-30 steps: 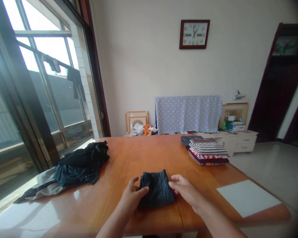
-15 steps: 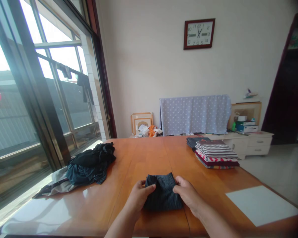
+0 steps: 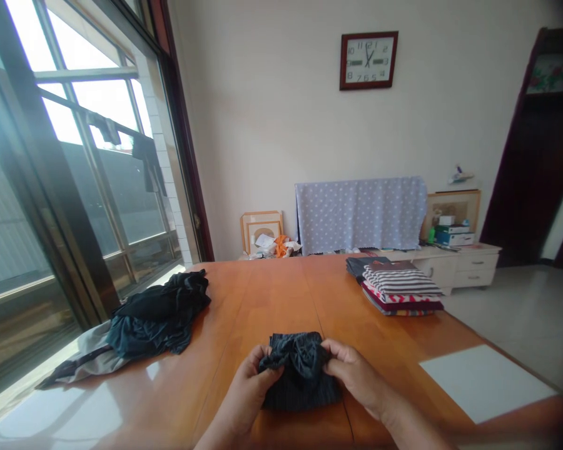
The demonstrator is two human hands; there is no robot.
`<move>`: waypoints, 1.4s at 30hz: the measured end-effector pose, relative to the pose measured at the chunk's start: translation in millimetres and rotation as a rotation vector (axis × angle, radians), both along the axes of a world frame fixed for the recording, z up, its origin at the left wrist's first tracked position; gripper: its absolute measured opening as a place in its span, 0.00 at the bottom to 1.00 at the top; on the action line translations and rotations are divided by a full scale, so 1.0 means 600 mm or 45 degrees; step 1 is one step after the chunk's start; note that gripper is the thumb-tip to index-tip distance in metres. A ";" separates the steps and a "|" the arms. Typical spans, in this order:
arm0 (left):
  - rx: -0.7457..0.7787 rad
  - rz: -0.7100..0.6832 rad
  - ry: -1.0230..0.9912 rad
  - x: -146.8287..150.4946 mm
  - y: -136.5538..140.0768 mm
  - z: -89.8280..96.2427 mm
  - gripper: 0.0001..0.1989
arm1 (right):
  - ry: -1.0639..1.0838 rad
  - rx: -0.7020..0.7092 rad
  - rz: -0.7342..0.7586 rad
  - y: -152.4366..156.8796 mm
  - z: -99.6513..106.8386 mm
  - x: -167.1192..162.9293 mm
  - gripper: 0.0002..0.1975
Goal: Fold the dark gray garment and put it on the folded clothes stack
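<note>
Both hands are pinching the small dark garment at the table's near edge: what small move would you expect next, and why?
Probably a lift toward the folded stack. The left hand and right hand grip the dark garment at opposite sides; it looks folded small, its top bunched upward, while unfolded clothes lie to the left.

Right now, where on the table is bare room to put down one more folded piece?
Bare wood lies between the dark heap and the folded stack, beyond the dark garment that the left hand and right hand grip. Another patch separates the stack from the white sheet. The window side is crowded.
</note>
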State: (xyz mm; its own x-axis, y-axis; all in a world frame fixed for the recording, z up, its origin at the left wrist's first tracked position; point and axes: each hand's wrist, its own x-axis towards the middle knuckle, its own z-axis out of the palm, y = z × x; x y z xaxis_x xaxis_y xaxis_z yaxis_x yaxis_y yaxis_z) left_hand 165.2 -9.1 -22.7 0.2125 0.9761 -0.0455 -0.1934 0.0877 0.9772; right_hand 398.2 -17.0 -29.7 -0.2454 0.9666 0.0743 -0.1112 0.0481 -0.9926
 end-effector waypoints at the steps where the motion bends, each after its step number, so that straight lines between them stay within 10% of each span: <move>1: 0.038 0.063 0.006 0.004 0.008 0.002 0.19 | 0.042 0.012 -0.052 0.010 -0.002 -0.002 0.09; 11: -0.066 0.192 0.334 0.008 0.102 -0.041 0.23 | -0.313 -0.254 -0.382 0.084 -0.048 -0.003 0.17; 24: 0.275 0.305 0.810 0.010 0.129 -0.037 0.17 | -0.655 0.183 -0.746 0.107 -0.075 -0.011 0.17; 37: 0.423 0.498 0.971 -0.008 0.141 -0.052 0.18 | -0.745 0.187 -0.776 0.107 -0.078 -0.002 0.19; 42: 0.801 0.603 1.001 -0.016 0.106 -0.039 0.13 | -0.680 0.126 -0.743 0.111 -0.087 0.003 0.15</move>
